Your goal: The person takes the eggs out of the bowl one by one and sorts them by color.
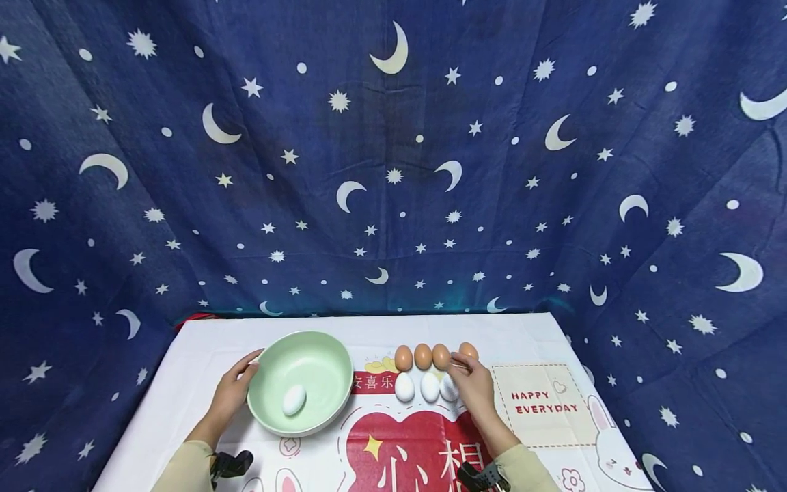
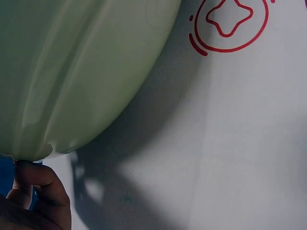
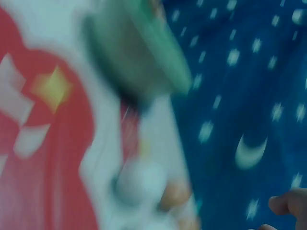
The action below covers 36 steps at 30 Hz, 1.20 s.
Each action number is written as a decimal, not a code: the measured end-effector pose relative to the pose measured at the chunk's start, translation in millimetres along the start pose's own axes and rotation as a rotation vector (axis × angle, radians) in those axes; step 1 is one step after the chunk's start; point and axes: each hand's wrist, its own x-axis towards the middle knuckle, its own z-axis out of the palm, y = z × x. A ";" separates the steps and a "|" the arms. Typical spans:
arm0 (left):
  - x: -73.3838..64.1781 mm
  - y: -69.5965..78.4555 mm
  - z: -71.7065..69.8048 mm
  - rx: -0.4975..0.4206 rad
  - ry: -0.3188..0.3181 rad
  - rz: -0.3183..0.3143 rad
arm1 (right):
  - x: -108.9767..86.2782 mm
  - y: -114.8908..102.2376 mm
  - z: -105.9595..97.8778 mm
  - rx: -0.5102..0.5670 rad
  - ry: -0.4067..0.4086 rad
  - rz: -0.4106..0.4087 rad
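Note:
A pale green bowl point(image 1: 320, 369) stands on the left part of the table with one white egg point(image 1: 294, 400) inside. My left hand point(image 1: 230, 393) holds the bowl's left rim; in the left wrist view its curled fingers point(image 2: 45, 184) meet the bowl's edge. On the right, my right hand point(image 1: 475, 389) hovers over a row of eggs, its fingertips beside a brown egg point(image 1: 440, 356) and a white egg point(image 1: 449, 388) that it partly covers. The right wrist view is blurred, with fingers point(image 3: 290, 203) at its lower right edge and nothing visible between them.
Several other brown eggs point(image 1: 422, 356) form the back row, one point(image 1: 469, 350) just behind the right hand. White eggs point(image 1: 404, 387) lie in front of them. A printed cloth point(image 1: 541, 424) covers the table; a dark blue curtain point(image 1: 393, 239) with moons and stars hangs behind.

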 end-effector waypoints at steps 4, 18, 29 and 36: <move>-0.8 -1.2 -2.5 0.002 0.000 -0.014 | -10.9 -43.5 36.2 0.140 -0.126 -0.013; 1.6 -4.3 -2.0 -0.034 -0.005 -0.018 | -61.0 -93.6 194.6 0.156 -0.483 0.115; 3.1 -4.5 1.5 -0.025 0.004 -0.005 | -74.3 -78.4 234.8 -0.133 -0.479 0.095; 3.4 -3.7 1.3 0.000 0.018 0.007 | -74.3 -73.3 242.4 -0.167 -0.454 0.057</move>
